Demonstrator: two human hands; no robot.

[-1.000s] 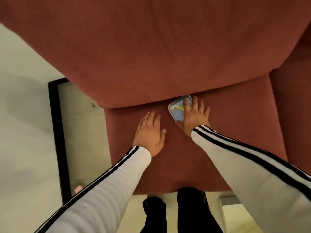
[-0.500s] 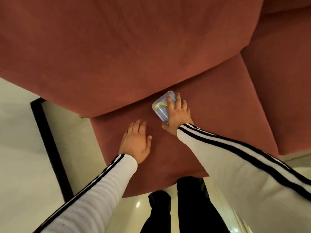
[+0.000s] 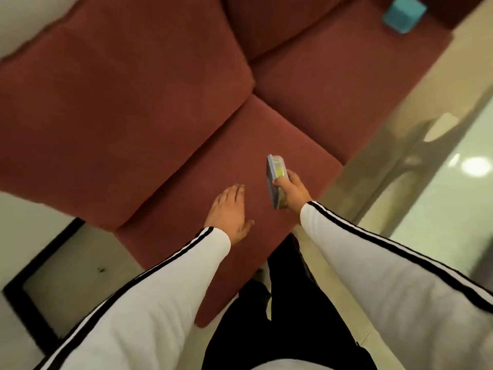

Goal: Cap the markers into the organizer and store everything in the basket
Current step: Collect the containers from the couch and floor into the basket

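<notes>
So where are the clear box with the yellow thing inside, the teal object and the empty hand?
clear box point(image 3: 274, 180), head view, its flat grey face
teal object point(image 3: 403, 15), head view, middle of its top
left hand point(image 3: 230, 212), head view, back of the hand

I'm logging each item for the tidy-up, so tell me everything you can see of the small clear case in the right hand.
The clear case is a small, flat, rectangular box of translucent bluish-grey plastic with rounded corners. Something yellow-green shows through it; what it is cannot be told. It is tipped up on edge, a narrow side toward the camera, lifted above the red sofa seat. The right hand grips its lower half, thumb across the near face. The left hand does not touch it.
</notes>
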